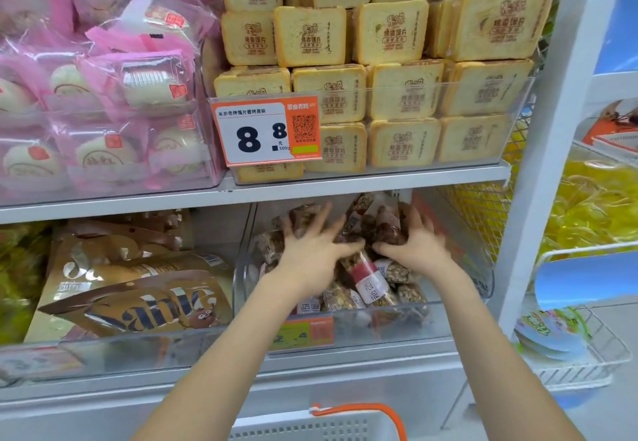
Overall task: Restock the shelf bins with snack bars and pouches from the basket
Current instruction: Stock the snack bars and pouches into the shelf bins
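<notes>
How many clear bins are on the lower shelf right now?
2 in plain view: the pouch bin at left and the snack bar bin at right, where both hands are reaching in. More may sit beyond the left edge.

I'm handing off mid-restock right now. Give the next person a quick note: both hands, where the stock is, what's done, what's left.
Left hand: fingers spread, pressing on the snack bars in the lower right clear bin.
Right hand: gripping a bunch of bars at the back of that bin.
Bin: partly filled, bars piled loosely, not yet tidy.
Brown pouches: lying in the bin to the left, untouched by either hand.
Basket: below, only its rim shows; contents hidden.
Left: release and settle the bars, then check the basket for remaining stock.
</notes>
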A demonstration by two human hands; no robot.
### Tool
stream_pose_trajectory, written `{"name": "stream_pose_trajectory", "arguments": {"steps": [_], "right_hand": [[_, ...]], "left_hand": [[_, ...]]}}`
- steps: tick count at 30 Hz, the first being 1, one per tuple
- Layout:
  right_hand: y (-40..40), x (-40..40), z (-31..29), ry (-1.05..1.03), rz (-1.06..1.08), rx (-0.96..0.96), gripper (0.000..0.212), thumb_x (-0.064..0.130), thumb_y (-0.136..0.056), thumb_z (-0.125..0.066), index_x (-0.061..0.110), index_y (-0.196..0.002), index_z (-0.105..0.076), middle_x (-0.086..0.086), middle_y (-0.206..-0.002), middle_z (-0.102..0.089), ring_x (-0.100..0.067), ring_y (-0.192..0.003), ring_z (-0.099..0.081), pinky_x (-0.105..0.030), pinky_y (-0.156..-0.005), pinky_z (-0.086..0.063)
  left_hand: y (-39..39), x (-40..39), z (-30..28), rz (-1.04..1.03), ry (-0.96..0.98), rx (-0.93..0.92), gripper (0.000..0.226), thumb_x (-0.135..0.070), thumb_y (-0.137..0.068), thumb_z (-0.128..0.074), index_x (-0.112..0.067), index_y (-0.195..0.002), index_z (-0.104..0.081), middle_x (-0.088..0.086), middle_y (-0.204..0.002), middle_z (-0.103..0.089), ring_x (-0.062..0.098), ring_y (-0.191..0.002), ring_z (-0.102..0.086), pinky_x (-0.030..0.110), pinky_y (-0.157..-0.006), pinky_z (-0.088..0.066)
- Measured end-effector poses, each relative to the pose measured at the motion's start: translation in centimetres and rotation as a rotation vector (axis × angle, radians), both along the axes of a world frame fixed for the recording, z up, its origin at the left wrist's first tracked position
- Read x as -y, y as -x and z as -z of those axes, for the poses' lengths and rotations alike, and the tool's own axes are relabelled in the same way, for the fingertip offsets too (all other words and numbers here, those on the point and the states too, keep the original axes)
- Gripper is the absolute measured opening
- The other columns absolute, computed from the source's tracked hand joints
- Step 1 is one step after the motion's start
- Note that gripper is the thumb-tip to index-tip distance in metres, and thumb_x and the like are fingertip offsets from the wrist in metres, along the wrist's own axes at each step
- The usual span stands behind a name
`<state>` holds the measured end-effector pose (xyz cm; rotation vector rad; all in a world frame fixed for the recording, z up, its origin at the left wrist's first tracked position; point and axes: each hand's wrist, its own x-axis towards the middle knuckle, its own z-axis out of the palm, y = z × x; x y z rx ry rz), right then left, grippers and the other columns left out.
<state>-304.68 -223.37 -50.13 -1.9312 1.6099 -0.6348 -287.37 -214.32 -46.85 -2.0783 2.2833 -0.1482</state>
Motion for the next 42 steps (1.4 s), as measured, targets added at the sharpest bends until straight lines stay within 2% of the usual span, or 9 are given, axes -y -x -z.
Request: {"name": "stream_pose_trajectory", "arguments": {"steps": [4, 11, 17, 23, 27, 29, 31, 37, 42], "right_hand": [[-0.3, 1.7, 1.7, -0.288, -0.173, -0.090, 0.120, 0.067, -0.064, -0.071, 0.043, -0.147, 0.013, -0.006, -0.159, 0.016, -0.028, -0.146, 0.008, -0.048, -0.117, -0.019], [-1.4, 1.7, 0.6, -0.322, -0.307, -0.314, 0.099, 0.048, -0.077, -0.067, 0.047, -0.147, 0.004, -0.021, -0.156, -0.006, -0.036, -0.143, -0.014, -0.049, -0.113, -0.026], [-1.2, 0.4, -0.6, -0.350, -0.336, -0.644, 0.110, 0.010, -0.077, -0.067, 0.038, -0.148, 0.013, -0.023, -0.156, 0.003, -0.038, -0.138, -0.029, -0.044, -0.103, -0.043], [-0.1, -1.1, 1.5, -0.071, -0.212, -0.460, 0.074, 0.020, -0.080, -0.058, 0.035, -0.145, -0.025, -0.018, -0.139, -0.033, -0.037, -0.108, -0.053, -0.040, -0.087, -0.049], [1.6, -1.5, 1.2, -0.087, -0.176, -0.250, 0.079, 0.022, -0.065, -0.064, 0.031, -0.138, -0.033, -0.013, -0.126, -0.050, -0.034, -0.111, -0.050, -0.039, -0.087, -0.048], [2.1, -1.6, 0.5, -0.086, -0.158, -0.079, 0.081, 0.015, -0.064, -0.068, 0.028, -0.137, -0.036, -0.008, -0.119, -0.056, -0.026, -0.098, -0.057, -0.032, -0.071, -0.053], [2.2, -1.9, -0.3, -0.120, -0.153, 0.088, 0.076, 0.012, -0.068, -0.071, 0.027, -0.134, -0.037, -0.003, -0.105, -0.060, -0.018, -0.079, -0.060, -0.023, -0.053, -0.047], [1.4, -3.0, -1.3, -0.306, -0.252, 0.308, 0.059, 0.006, -0.075, -0.069, 0.023, -0.123, -0.040, -0.001, -0.088, -0.061, -0.012, -0.068, -0.056, -0.019, -0.050, -0.043], [1.7, -3.0, -1.4, -0.300, -0.240, 0.352, 0.061, 0.004, -0.075, -0.069, 0.022, -0.125, -0.040, -0.003, -0.091, -0.061, -0.014, -0.072, -0.057, -0.022, -0.058, -0.047]], "left_hand": [[0.3, 0.3, 0.5, -0.017, -0.025, -0.240, 0.044, -0.027, -0.097, -0.031, -0.046, -0.133, -0.045, -0.012, -0.147, -0.039, 0.010, -0.143, 0.016, 0.060, -0.108, -0.014], [-1.3, -0.6, 1.3, -0.075, 0.041, -0.101, 0.037, -0.040, -0.092, -0.043, -0.044, -0.128, -0.053, -0.018, -0.146, -0.035, 0.018, -0.143, 0.023, 0.071, -0.104, 0.003], [-2.5, -2.8, 2.7, 0.019, 0.256, 0.007, 0.063, -0.064, -0.088, -0.012, -0.041, -0.128, -0.054, -0.002, -0.153, -0.032, 0.032, -0.144, 0.010, 0.062, -0.110, 0.008], [-2.6, -4.5, 2.9, 0.040, 0.343, -0.192, 0.065, -0.057, -0.094, -0.006, -0.032, -0.135, -0.050, 0.003, -0.156, -0.023, 0.021, -0.147, 0.004, 0.043, -0.118, 0.005], [-1.5, -4.8, 2.9, 0.158, 0.549, -0.151, 0.029, -0.028, -0.095, -0.046, -0.015, -0.112, -0.065, 0.010, -0.133, -0.054, 0.028, -0.133, -0.040, 0.044, -0.112, -0.029], [-0.4, -5.4, 2.5, 0.245, 0.592, -0.143, 0.011, -0.014, -0.084, -0.064, -0.011, -0.095, -0.067, 0.007, -0.104, -0.065, 0.025, -0.104, -0.058, 0.039, -0.084, -0.055], [1.2, -6.4, 1.6, 0.180, 0.447, -0.139, 0.006, -0.015, -0.088, -0.055, -0.012, -0.087, -0.060, 0.003, -0.084, -0.061, 0.024, -0.083, -0.058, 0.034, -0.061, -0.053], [3.3, -5.9, 1.9, -0.240, 0.138, -0.272, 0.039, -0.050, -0.092, -0.047, -0.013, -0.104, -0.044, 0.006, -0.093, -0.064, 0.029, -0.088, -0.063, 0.031, -0.062, -0.043], [4.2, -4.6, 1.4, -0.307, 0.169, -0.587, 0.026, -0.022, -0.085, -0.060, -0.020, -0.102, -0.041, 0.005, -0.081, -0.059, 0.027, -0.075, -0.059, 0.033, -0.058, -0.044]]}}
